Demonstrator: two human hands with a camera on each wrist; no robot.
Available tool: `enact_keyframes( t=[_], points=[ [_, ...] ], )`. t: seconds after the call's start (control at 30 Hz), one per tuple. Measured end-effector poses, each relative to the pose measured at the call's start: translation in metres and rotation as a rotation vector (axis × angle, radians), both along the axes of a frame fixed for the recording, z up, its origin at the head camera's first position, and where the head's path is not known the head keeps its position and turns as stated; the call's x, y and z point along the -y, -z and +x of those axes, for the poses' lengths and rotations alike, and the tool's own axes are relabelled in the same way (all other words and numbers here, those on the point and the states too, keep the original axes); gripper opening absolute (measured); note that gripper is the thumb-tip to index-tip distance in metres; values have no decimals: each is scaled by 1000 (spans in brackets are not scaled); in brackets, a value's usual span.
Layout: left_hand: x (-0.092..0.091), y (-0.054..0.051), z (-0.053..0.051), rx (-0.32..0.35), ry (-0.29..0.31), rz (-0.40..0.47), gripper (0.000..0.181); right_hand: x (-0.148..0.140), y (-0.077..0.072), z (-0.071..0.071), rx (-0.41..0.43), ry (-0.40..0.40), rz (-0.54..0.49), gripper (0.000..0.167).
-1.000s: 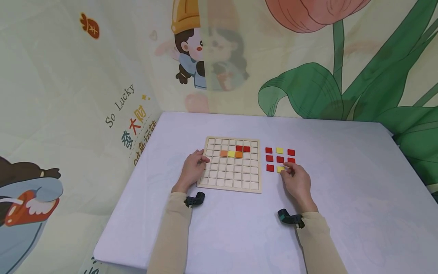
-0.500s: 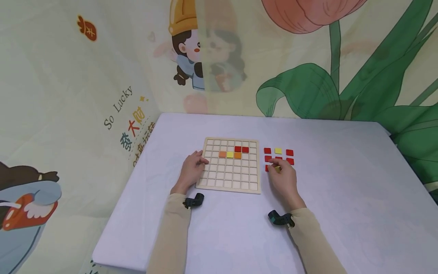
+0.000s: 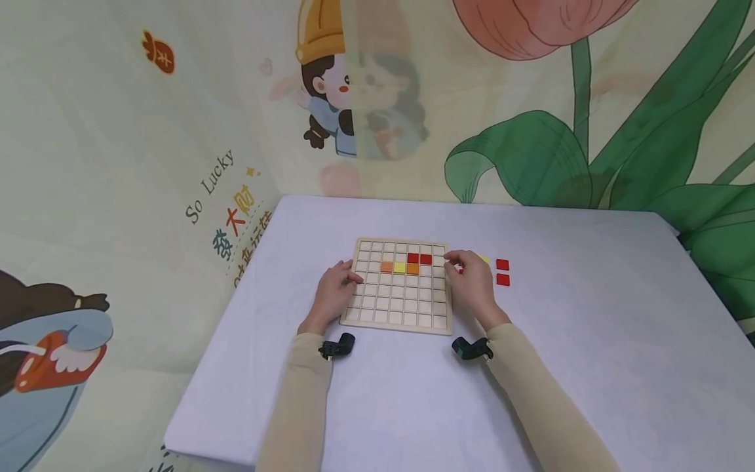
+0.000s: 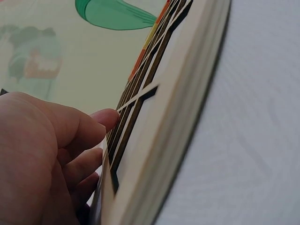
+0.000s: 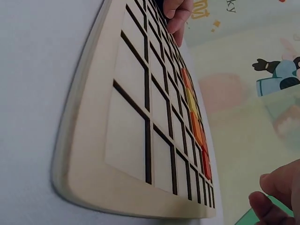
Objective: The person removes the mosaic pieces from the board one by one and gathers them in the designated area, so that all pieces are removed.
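Note:
A square wooden grid board (image 3: pixel 395 295) lies on the table, with two red tiles (image 3: pixel 419 259), a yellow tile (image 3: pixel 400 267) and two orange tiles (image 3: pixel 387 267) set in its cells. My left hand (image 3: pixel 333 295) grips the board's left edge, thumb over the top. In the left wrist view, the left fingers (image 4: pixel 82 168) curl beside that edge. My right hand (image 3: pixel 473 288) is at the board's upper right, thumb and index fingertip close together. The right wrist view catches only its fingertips (image 5: pixel 265 201), and whether they pinch a tile cannot be seen.
Loose tiles lie right of the board: two red tiles (image 3: pixel 503 272) show fully, a yellow tile (image 3: pixel 483 259) partly, others are hidden behind the right hand. A white cloth (image 3: pixel 590 314) covers the table. Printed fabric (image 3: pixel 519 85) hangs behind.
My right hand has moved left and away from me, from the lower loose tiles to the board's upper right edge. My left hand stays on the board's left edge.

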State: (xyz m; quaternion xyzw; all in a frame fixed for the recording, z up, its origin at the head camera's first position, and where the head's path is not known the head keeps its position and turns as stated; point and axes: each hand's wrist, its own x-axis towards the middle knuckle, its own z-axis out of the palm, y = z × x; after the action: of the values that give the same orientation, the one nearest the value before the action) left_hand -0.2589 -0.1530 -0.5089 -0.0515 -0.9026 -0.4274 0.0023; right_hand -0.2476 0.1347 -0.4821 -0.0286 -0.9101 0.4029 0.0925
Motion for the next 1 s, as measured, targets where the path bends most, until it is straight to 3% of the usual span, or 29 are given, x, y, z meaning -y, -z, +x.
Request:
enact_keyframes(
  t=[0.33,0.7,1.0],
  points=[
    [2,0,-1,-6,-3,-5,19,17,1,-25,126,-86,84,32],
    [-1,-1,-2,-15,-3,-9,19,23,10,-36,116,-109,142,31],
    [-2,-1,0,-21,-13,-5,19,24,13,-44,158,-123,174,34]
  ],
)
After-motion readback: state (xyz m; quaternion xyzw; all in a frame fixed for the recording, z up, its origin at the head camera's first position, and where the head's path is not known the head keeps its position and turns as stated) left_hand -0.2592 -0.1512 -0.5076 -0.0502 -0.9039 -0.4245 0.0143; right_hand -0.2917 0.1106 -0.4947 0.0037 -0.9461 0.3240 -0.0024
